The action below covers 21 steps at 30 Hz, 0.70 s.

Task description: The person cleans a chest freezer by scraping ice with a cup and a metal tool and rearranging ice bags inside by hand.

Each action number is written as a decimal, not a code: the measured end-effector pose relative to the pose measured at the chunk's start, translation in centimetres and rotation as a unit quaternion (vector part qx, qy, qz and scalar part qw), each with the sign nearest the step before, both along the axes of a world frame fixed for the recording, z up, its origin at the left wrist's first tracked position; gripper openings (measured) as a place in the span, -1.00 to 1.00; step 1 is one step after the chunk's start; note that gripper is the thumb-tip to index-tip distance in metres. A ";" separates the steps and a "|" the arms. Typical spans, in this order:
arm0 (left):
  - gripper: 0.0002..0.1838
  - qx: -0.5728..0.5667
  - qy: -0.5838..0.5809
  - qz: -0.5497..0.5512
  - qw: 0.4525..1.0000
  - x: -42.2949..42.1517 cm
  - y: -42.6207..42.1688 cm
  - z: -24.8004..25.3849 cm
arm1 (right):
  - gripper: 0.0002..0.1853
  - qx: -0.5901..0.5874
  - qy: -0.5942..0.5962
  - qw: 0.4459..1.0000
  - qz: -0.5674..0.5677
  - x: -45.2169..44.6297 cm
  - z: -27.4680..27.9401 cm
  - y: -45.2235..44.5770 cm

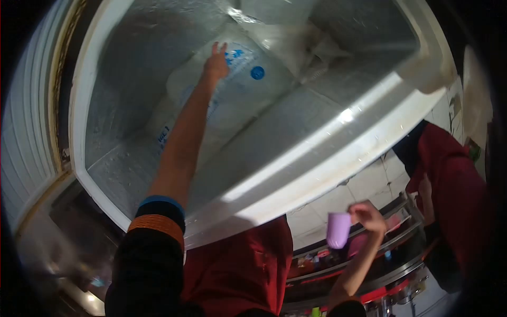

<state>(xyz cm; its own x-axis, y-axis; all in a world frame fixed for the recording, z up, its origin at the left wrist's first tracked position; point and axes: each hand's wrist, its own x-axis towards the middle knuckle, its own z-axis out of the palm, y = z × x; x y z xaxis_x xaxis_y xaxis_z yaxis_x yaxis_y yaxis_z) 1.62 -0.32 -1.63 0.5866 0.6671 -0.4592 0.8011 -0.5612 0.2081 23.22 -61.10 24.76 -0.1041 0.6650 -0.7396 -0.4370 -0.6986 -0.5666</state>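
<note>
My left hand [216,66] reaches down into a white chest freezer [317,179], its visible fingers stretched and apart. Under it lies a clear plastic bag [240,87] with blue printing, over the freezer's floor. I cannot tell whether the fingertips touch the bag. Outside the freezer, at the lower right, my right hand [369,216] grips a lilac mug [338,231] at its handle side. The mug hangs in the air beyond the freezer's outer wall.
Crumpled clear plastic [311,47] lies at the freezer's far end. A person in a maroon apron [449,169] stands at the right. Metal shelving [364,261] with assorted items runs along the lower right, beside a tiled floor [369,177].
</note>
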 end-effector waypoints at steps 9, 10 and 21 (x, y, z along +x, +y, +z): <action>0.02 -0.048 -0.028 0.056 0.997 -0.8 -0.6 1.4 | -0.87 0.356 -0.218 0.900 0.128 -0.2 20.3 29.2; 0.02 -0.048 -0.032 0.065 0.996 -0.9 -0.5 1.7 | -0.89 0.339 -0.273 0.891 0.128 -1.7 20.9 33.0; -0.07 -0.010 -0.070 0.037 0.997 -2.6 -0.4 1.2 | -0.85 0.163 -0.585 0.675 0.419 -9.8 -8.1 58.4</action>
